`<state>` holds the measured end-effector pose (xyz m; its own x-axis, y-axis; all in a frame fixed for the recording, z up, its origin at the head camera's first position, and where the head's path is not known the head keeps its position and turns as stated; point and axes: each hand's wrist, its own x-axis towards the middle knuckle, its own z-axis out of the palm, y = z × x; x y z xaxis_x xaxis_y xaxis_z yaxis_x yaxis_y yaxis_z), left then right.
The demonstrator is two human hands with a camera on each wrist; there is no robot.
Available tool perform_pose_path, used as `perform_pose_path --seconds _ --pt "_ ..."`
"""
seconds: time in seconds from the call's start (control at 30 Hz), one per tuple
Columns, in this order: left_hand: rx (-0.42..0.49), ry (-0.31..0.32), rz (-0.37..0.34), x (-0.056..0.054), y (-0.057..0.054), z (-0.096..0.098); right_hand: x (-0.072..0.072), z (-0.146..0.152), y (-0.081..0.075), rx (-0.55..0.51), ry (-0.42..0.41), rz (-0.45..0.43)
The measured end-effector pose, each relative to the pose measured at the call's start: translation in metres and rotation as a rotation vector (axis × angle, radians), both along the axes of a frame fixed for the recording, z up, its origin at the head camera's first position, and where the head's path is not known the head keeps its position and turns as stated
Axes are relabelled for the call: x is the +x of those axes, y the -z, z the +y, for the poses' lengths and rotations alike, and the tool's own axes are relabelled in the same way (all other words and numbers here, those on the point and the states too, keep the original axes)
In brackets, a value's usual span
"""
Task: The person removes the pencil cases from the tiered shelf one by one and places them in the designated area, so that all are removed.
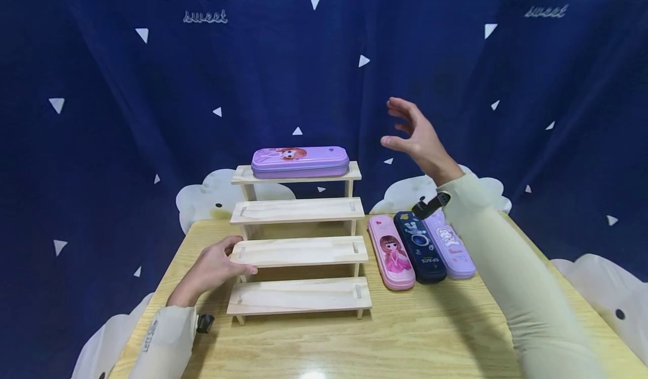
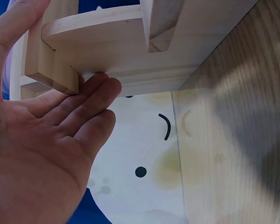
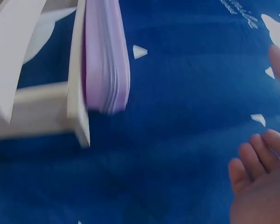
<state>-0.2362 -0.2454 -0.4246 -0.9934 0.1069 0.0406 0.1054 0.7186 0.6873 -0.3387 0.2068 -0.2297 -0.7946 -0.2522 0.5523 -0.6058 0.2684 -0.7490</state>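
A stepped wooden display rack [image 1: 298, 252] stands on the table. At its left end my left hand [image 1: 215, 266] grips the third board from the top. The thumb lies along that board's front edge, while the left wrist view shows the fingers [image 2: 91, 109] reaching around a wooden upright [image 2: 51, 70]. A purple pencil case [image 1: 301, 162] with a cartoon girl lies across the top board. My right hand [image 1: 417, 140] is raised in the air to the right of the rack, fingers loosely bent, apart from the purple case [image 3: 105, 56] and holding nothing.
Right of the rack lie a pink pencil case [image 1: 392, 252], a dark blue space-print pencil case [image 1: 420, 249] and a lilac pencil case [image 1: 450, 249], side by side. My right forearm passes over the table [image 1: 405, 334] near them. A dark blue curtain [image 1: 304, 75] hangs behind.
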Motion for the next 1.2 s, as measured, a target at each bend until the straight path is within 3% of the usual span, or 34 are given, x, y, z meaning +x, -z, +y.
perform_pose_path --seconds 0.23,0.53,0.93,1.2 --pt "0.010 0.017 0.007 -0.001 0.001 0.000 -0.025 -0.045 0.006 -0.006 -0.146 -0.111" --pt "0.016 0.020 0.002 -0.002 0.002 0.002 -0.055 -0.073 0.031 0.092 -0.116 -0.242" --pt "0.022 0.019 0.004 -0.001 0.000 0.002 -0.062 -0.087 0.052 0.170 -0.145 -0.367" --pt "0.009 0.009 0.006 -0.001 0.000 0.000 -0.065 -0.093 0.055 0.217 -0.150 -0.379"
